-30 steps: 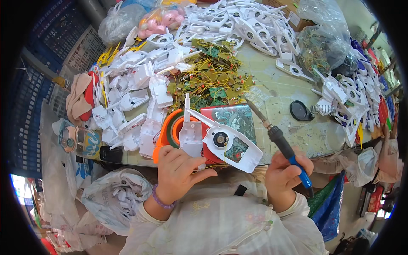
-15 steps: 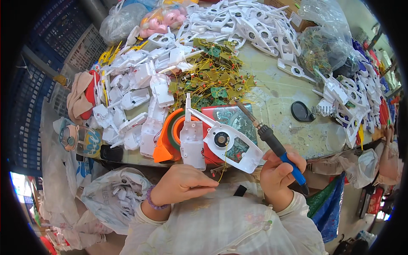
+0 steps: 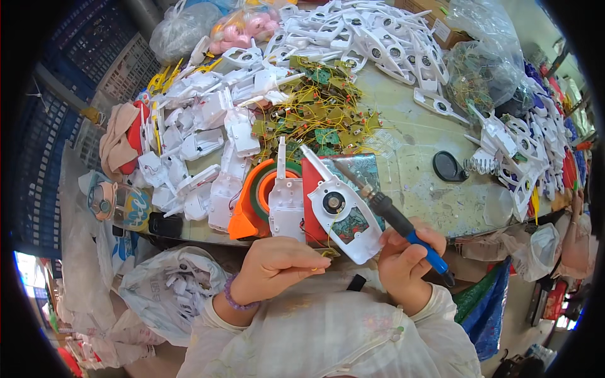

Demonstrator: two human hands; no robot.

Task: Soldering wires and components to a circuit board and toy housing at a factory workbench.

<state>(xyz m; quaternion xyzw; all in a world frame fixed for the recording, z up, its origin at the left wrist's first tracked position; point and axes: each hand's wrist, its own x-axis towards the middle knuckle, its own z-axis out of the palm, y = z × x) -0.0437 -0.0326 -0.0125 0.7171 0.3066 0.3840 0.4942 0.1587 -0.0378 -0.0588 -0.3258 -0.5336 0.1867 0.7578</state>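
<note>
My right hand is closed round a soldering iron with a blue and black handle, its metal tip pointing up and left. Its fingertips also meet the lower edge of a white plastic shell, which has a round black speaker set in it. Opposite, my left hand pinches a small circuit board, mostly hidden by the fingers. Behind the shell lies a red tray with a greenish, solder-marked surface. A white box-shaped housing leans beside an orange ring-shaped holder.
Wired green circuit boards are heaped mid-table, with white housings to their left. Speaker shells pile up at the back. A black oval part and a spring lie right. A plastic bag of parts hangs lower left.
The white shell has tilted, its narrow end swinging right and its wide end shifting left and down. My right hand and the iron moved slightly left; my left hand rose a little.
</note>
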